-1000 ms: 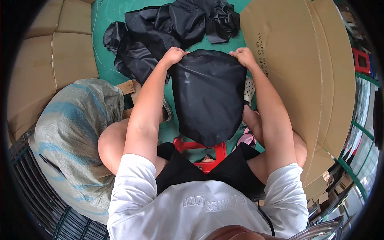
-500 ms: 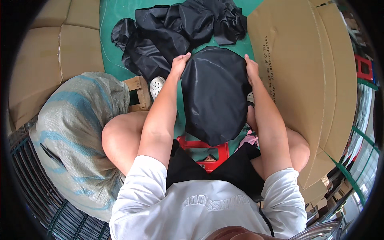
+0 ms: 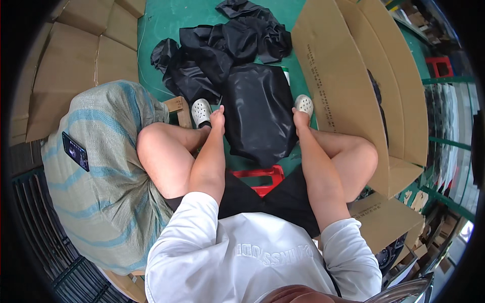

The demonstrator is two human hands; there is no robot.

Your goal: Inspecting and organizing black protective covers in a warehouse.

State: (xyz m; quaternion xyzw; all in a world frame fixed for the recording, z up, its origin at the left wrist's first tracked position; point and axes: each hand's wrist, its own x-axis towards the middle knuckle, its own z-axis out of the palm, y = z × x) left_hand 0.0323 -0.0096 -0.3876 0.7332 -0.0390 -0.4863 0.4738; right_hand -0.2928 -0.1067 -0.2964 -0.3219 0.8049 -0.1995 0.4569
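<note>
A piece of glossy black fabric (image 3: 260, 111), folded into a rounded bundle shaped like a bag or cover, hangs or lies between my legs. My left hand (image 3: 217, 120) grips its left side, thumb up and fingers mostly hidden by the cloth. On the opposite edge, my right hand (image 3: 301, 119) holds the same fabric, its fingertips also out of sight. Just beyond lies a crumpled heap of similar black fabric (image 3: 212, 50) on the green floor (image 3: 166, 20).
A large cardboard box (image 3: 333, 76) stands open on the right. At left, a striped woven sack (image 3: 106, 202) carries a phone (image 3: 76, 151). A red plastic stool (image 3: 275, 177) shows between my thighs, a wooden piece (image 3: 178, 107) beside my left shoe (image 3: 201, 110).
Both hands have come lower and nearer to me with the black fabric, whose outline is now narrower at the top. The view has shifted, showing the phone's screen and the box's inside.
</note>
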